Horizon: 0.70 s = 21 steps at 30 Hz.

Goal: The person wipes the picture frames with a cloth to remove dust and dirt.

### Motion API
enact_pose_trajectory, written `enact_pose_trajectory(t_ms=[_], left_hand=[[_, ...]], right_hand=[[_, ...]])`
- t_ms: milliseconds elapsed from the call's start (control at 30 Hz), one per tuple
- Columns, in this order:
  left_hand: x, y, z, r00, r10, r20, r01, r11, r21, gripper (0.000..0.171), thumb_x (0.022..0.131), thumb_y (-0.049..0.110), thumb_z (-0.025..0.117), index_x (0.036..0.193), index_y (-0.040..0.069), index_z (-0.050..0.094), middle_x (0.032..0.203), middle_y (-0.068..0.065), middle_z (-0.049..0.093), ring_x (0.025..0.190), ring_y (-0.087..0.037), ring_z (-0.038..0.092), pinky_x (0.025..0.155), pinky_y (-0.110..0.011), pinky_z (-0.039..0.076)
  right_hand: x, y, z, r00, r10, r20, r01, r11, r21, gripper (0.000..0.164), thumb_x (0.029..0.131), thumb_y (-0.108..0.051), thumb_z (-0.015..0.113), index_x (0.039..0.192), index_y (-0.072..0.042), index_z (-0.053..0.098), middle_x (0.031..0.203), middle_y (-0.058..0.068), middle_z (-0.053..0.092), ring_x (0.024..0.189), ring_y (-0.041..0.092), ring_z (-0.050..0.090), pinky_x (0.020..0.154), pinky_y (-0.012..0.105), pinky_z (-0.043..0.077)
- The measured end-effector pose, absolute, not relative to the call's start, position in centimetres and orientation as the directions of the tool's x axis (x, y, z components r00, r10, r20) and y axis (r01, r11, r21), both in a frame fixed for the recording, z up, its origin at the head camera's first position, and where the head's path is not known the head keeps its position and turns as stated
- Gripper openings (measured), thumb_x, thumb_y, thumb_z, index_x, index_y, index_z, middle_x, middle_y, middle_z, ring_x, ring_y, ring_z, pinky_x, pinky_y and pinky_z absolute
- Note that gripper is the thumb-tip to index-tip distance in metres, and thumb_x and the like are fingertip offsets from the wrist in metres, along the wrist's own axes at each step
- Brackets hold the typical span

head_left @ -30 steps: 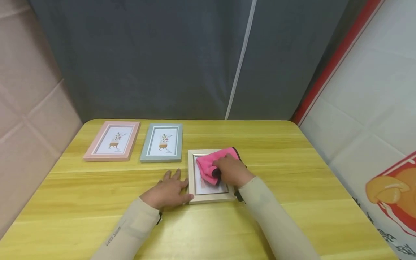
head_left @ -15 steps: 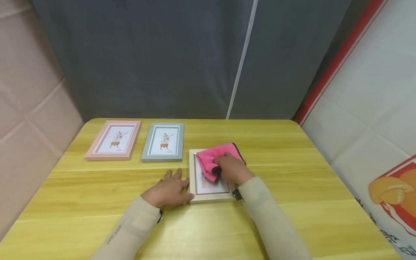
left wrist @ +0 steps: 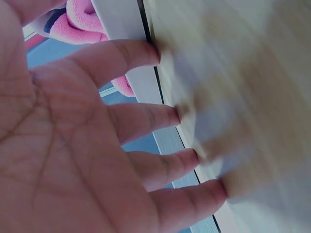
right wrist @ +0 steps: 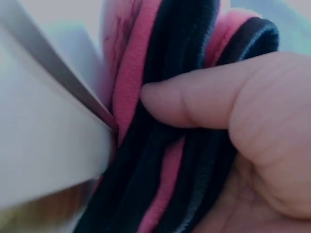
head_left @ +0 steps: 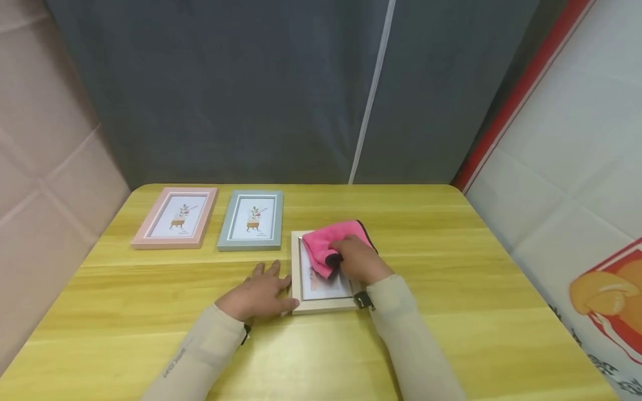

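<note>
Pink cloth [head_left: 321, 243] sits right on top of the pale frame [head_left: 297, 274], bunched over its upper part, with a corner spilling past the frame's far right side. On it goes the right hand [head_left: 362, 260] — gripping, thumb laid across the folds, black edging gathered in layers under the thumb, as the right wrist view shows close up. Below the cloth, the lower part of the picture in the pale frame peeks out, though much of its design is hidden.

Over to the frame's left side, and there's the left hand [head_left: 258, 295]: fingers straight and spread, gripping nothing, fingertips down on the desk [head_left: 441, 250], thumb touching the frame's near left corner. Its palm fills much of the left wrist view.

Beyond the pale frame and to its left lie two more — a blue-grey frame [head_left: 249, 247], the nearer neighbour, and a pink frame [head_left: 168, 243] farther out, each face up with a plant drawing inside. Well behind the pale frame hangs a dark backdrop [head_left: 225, 94], crossed by a slanting white line [head_left: 371, 94].
</note>
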<state>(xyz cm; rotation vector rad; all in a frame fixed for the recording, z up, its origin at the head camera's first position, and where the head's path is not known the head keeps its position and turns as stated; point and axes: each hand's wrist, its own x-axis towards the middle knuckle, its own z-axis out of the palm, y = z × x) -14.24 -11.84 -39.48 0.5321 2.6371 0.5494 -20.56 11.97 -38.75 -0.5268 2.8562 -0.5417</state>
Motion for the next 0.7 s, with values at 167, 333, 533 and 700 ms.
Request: enact_pose_trajectory(t_ms=[167,333,533,700], left_hand=[[-14.2,-11.9,-39.5,-0.862,0.421,-0.282,0.266,0.85,0.455,0.069,0.093,0.047,0.063,0.144,0.004,0.051,0.157,-0.031,0.02,0.14,-0.06,0.011,0.108,-0.071,0.02],[-14.2,-11.7,-39.9,-0.865,0.424,-0.27,0.271,0.846,0.46,0.069,0.092,0.048,0.063,0.143,0.002,0.051,0.156,-0.032,0.02,0.139,-0.061,0.011,0.107,-0.073,0.02],[-13.9,-11.1,-40.0,-0.87,0.434,-0.234,0.316,0.855,0.411,0.068,0.092,0.048,0.061,0.141,0.002,0.054,0.153,-0.034,0.027,0.137,-0.062,0.02,0.108,-0.07,0.023],[-13.5,-10.3,-40.1,-0.868,0.443,-0.223,0.331,0.853,0.405,0.068,0.093,0.05,0.06,0.141,0.002,0.054,0.153,-0.035,0.026,0.138,-0.06,0.02,0.107,-0.07,0.025]], right_hand=[[-21.0,12.2,-38.5,-0.908,-0.419,-0.009,-0.378,0.83,-0.41,0.032,0.081,0.014,0.059,0.09,-0.015,0.068,0.087,0.0,0.064,0.087,0.02,0.057,0.088,0.036,0.049],[-21.0,13.5,-37.8,-0.916,-0.387,0.105,-0.392,0.81,-0.435,0.035,0.085,0.007,0.059,0.113,-0.01,0.071,0.109,0.005,0.07,0.108,0.027,0.064,0.1,0.043,0.047],[-20.8,14.8,-37.0,-0.944,-0.279,0.176,-0.329,0.841,-0.43,0.039,0.087,0.003,0.064,0.125,-0.006,0.067,0.121,0.016,0.067,0.114,0.038,0.061,0.1,0.051,0.046],[-20.8,14.7,-37.7,-0.961,-0.268,0.064,-0.272,0.881,-0.387,0.036,0.091,0.003,0.061,0.125,-0.007,0.067,0.121,0.012,0.068,0.117,0.032,0.06,0.105,0.048,0.043]])
